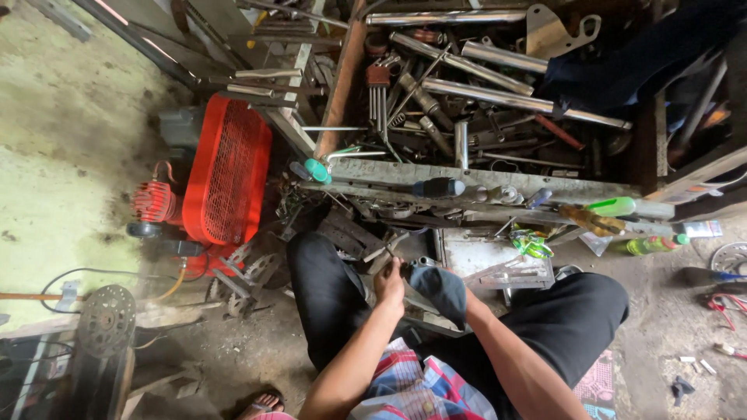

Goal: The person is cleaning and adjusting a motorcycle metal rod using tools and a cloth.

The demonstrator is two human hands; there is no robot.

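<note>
The person sits low, knees apart, so the work stays between the legs. The left hand (389, 284) is closed around a small metal part (424, 262), keeping it steady. The right hand is hidden under a dark blue cloth (443, 289) wrapped over that part, so I cannot tell its grip. Just ahead, a wooden box (342, 70) of tools and shiny metal tubes (498, 87) sits within reach. A red machine (226, 175) stands to the left.

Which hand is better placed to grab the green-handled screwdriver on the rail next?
Probably the left hand: it looks bare, lying beside the grey cloth, and the green-handled screwdriver sits up on its side. The right hand is hidden under that cloth.
</note>
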